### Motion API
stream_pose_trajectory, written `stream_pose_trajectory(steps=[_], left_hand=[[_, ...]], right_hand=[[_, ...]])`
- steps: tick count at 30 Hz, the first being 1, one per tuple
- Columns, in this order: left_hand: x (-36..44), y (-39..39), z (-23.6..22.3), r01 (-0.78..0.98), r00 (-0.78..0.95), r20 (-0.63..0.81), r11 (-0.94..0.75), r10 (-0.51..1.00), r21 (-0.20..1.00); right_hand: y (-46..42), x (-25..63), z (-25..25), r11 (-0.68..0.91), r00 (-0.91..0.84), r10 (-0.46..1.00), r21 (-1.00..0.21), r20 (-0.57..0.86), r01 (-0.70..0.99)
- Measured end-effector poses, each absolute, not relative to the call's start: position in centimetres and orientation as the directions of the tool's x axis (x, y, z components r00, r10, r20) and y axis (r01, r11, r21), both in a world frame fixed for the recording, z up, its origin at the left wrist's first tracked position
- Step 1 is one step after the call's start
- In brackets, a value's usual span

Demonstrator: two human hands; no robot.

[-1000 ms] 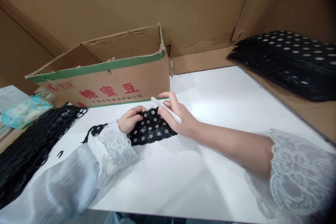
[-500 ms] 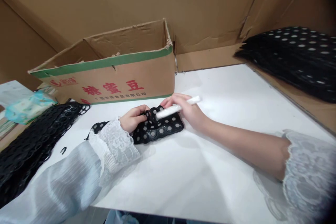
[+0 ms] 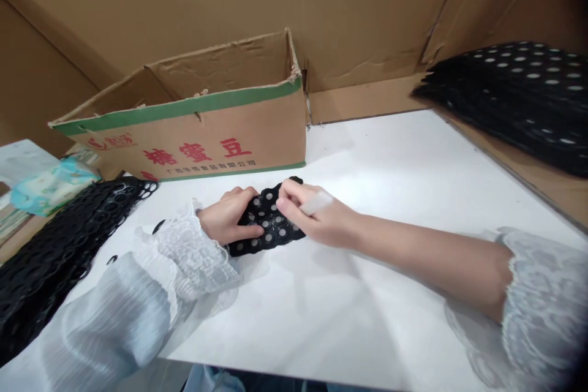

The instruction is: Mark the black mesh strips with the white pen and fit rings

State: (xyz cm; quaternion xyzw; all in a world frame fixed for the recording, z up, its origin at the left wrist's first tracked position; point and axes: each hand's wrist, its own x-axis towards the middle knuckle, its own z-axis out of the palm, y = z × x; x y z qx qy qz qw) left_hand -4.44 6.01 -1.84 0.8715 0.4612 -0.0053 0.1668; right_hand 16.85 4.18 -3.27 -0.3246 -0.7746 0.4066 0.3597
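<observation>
A black sheet (image 3: 271,223) dotted with pale round spots lies on the white table, its left part hidden beneath my hand and cuff. My left hand (image 3: 227,215) holds it at the left, thumb stretched over the top and fingers by the far edge. In my closed right hand (image 3: 316,215) is a white pen-like stick (image 3: 316,202). Its back end shows above the thumb, while its tip is hidden behind the fingers. These fingers rest over the right part of the sheet.
An open cardboard box (image 3: 220,135) with a green rim stands behind my hands. Black perforated strips (image 3: 55,239) lie at the left, near a blue-and-white soft pack (image 3: 52,187). A small black scrap (image 3: 112,260) lies nearby. Dotted black sheets (image 3: 514,98) are stacked at the right.
The sheet, bunched up half a second ago, now lies flatter. My left thumb has stretched out over it. The stick swung from slanting across the sheet to mostly enclosed in my right hand.
</observation>
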Motion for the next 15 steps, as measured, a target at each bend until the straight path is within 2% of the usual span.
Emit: stream_pose_trajectory(steps=[3,5,7,10,15], left_hand=[[-4.5,6.3,-1.9,0.781,0.607,-0.170,-0.544,0.776,0.309],[-4.6,6.3,-2.0,0.780,0.599,-0.165,-0.525,0.783,0.341],[-4.6,6.2,-2.0,0.792,0.574,-0.164,-0.495,0.802,0.357],[-4.1,5.6,-1.7,0.813,0.534,-0.166,-0.450,0.829,0.369],[-2.9,4.9,-0.7,0.881,0.409,-0.280,-0.296,0.869,0.370]], right_hand=[[3.6,16.6,-2.9,0.399,-0.481,0.823,-0.910,0.302,0.112],[3.7,16.4,-3.1,0.323,-0.484,0.840,-0.943,0.244,0.086],[4.1,16.4,-3.4,0.273,-0.507,0.843,-0.955,0.179,0.116],[4.7,16.6,-3.9,0.267,-0.487,0.860,-0.948,0.154,0.171],[4.7,16.8,-4.0,0.233,-0.526,0.841,-0.962,0.124,0.146]])
